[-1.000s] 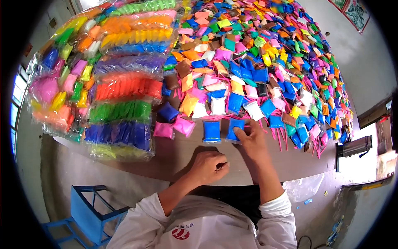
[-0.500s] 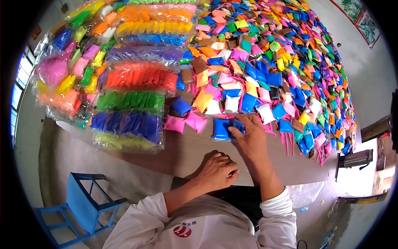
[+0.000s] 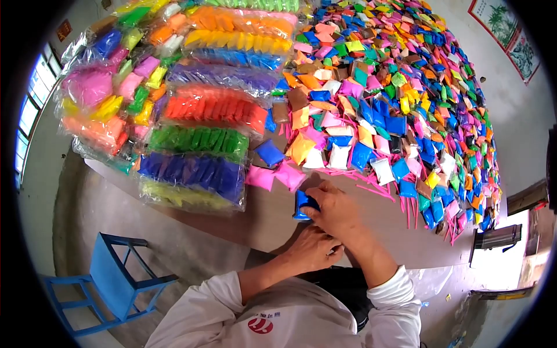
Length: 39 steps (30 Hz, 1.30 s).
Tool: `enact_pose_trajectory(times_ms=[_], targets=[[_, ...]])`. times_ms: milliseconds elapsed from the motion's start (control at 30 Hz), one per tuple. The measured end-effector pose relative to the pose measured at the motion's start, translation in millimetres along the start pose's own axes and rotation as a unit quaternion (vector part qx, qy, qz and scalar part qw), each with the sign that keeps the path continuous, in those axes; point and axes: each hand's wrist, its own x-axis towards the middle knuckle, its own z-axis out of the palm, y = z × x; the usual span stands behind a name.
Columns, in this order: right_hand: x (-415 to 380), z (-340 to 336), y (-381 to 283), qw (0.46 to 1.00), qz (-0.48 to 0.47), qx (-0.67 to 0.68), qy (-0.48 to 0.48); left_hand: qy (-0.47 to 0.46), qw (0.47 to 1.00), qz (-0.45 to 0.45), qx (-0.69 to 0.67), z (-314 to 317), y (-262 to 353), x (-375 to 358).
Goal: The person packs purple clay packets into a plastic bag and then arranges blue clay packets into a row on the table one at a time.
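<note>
A blue clay packet (image 3: 303, 205) in clear wrap is in my right hand (image 3: 336, 211), thumb and fingers closed over its right side, near the table's front. How many packets are under those fingers is hidden. My left hand (image 3: 313, 248) lies just below, close to my body, its fingers curled in. Whatever it may hold is hidden, and the two hands overlap or touch in this view. Beyond the blue packet, two pink packets (image 3: 275, 177) rest on the table (image 3: 261, 210), with a dark blue packet (image 3: 269, 152) behind them.
A big heap of mixed coloured packets (image 3: 400, 104) covers the table's right and back. Thin pink sticks (image 3: 371, 190) poke out along its front edge. Clear bags of sorted packets (image 3: 200, 139) are stacked at left. A blue chair (image 3: 119, 278) stands on the floor at lower left.
My right hand has drawn the blue packet down and left toward my left hand, tilting it. The left hand has moved slightly right and stays curled. The whole view has shifted a little.
</note>
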Motion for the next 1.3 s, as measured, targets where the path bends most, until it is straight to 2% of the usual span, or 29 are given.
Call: enact_pose_trajectory(times_ms=[67,133,200,233,300,400,467,533,567,600,633,667,733,900,933,967,1000,1067,1133,1200,1267,1300], targets=[[10.5,1.2,-9.9,0.998,-0.041,0.028,0.045,0.003,1.0,0.001,-0.004,0.1,1.2,-1.5],[27.8,4.4,-14.6,0.996,-0.079,-0.002,0.048,-0.005,1.0,-0.018,0.006,-3.3,4.5,-0.4],[48.5,10.0,-21.8,0.974,-0.207,-0.045,0.074,-0.017,1.0,-0.013,0.006,-7.4,5.3,1.7],[58.6,20.5,-21.8,0.974,-0.205,-0.048,0.078,-0.031,0.999,-0.011,0.004,-8.4,5.1,2.7],[81.0,42.7,-18.1,0.949,-0.295,-0.081,0.081,-0.031,0.999,-0.01,0.009,-7.2,3.4,2.2],[104.8,42.5,-20.7,0.936,-0.336,-0.092,0.053,-0.008,1.0,-0.005,0.017,-0.8,0.5,0.6],[117.0,47.6,-8.0,0.935,-0.338,-0.081,0.071,-0.019,1.0,-0.009,0.008,-1.0,-2.5,1.0],[127.6,46.3,12.7,0.946,-0.303,-0.086,0.075,-0.027,0.999,-0.003,0.02,-1.5,-2.4,-0.2],[132.8,43.5,27.3,0.944,-0.297,-0.094,0.108,-0.038,0.999,-0.006,0.026,-5.0,0.7,1.3],[136.1,37.1,41.7,0.943,-0.299,-0.093,0.109,-0.049,0.998,-0.009,0.033,-6.2,1.9,2.7],[137.2,29.5,57.4,0.947,-0.28,-0.108,0.117,-0.012,1.0,0.001,0.02,-3.4,1.8,3.5],[136.2,20.7,74.8,0.95,-0.258,-0.123,0.124,-0.014,1.0,0.001,0.019,-4.5,1.6,4.3],[132.3,-1.3,115.6,0.949,-0.234,-0.14,0.156,-0.048,0.998,-0.016,0.025,-7.6,3.6,4.8],[109.2,-74.6,173.2,0.958,-0.087,-0.216,0.166,-0.05,0.998,-0.023,0.015,-7.6,2.7,5.2],[110.6,-84.1,174.7,0.948,-0.064,-0.256,0.18,-0.059,0.998,-0.027,0.012,-7.0,1.6,5.2],[112.9,-85.4,170.4,0.928,-0.065,-0.259,0.258,-0.058,0.998,-0.027,0.014,-7.1,1.6,6.1],[120.1,-85.1,158.5,0.928,-0.067,-0.258,0.259,-0.058,0.998,-0.024,0.018,-7.7,2.4,7.2],[141.9,-73.0,120.9,0.959,-0.058,-0.17,0.219,-0.062,0.998,-0.02,0.024,-6.3,1.4,7.6],[169.2,-33.5,94.9,0.969,-0.139,-0.068,0.193,-0.082,0.996,-0.028,0.035,-2.5,-1.5,4.9],[194.2,-7.4,55.5,0.936,-0.231,-0.105,0.244,-0.066,0.998,-0.024,0.005,6.2,-9.6,-3.6],[234.4,39.3,40.4,0.926,-0.207,-0.106,0.296,0.002,1.0,0.011,-0.004,17.5,-17.5,-9.2],[245.7,47.8,29.7,0.926,-0.206,-0.105,0.299,-0.027,1.0,-0.001,-0.008,7.9,-12.1,-2.2]])
